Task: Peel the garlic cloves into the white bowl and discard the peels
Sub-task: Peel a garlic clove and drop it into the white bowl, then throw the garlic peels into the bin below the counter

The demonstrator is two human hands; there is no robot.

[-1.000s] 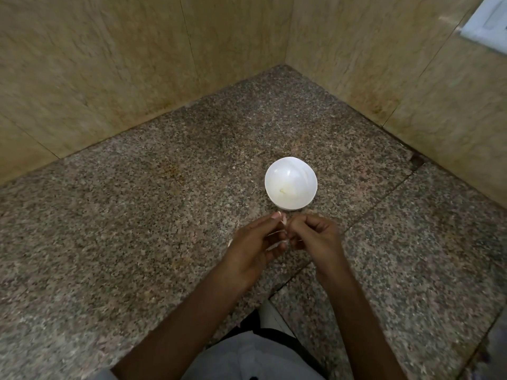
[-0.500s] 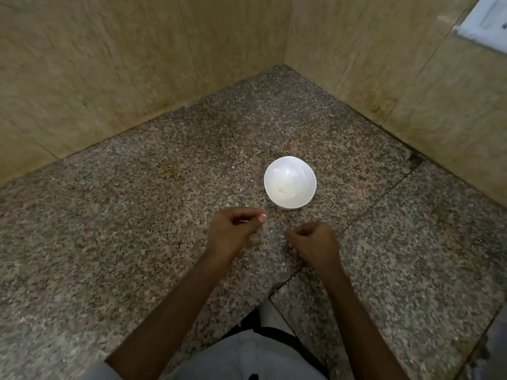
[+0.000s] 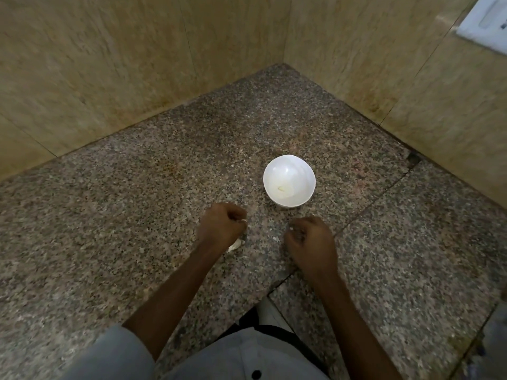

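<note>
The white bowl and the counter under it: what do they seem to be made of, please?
The white bowl looks like glazed ceramic, or perhaps smooth plastic: it is plain white and glossy, with soft highlights on its inner wall, and the look does not decide between them. The counter looks like polished granite: grey-pink stone with dark speckles, a faint sheen, and a straight seam between slabs.

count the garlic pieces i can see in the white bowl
1: a pale piece low in the white bowl, left of centre. A whitish piece on the counter peeks from under the left hand; it and the right hand, both curled, may hide more.
</note>
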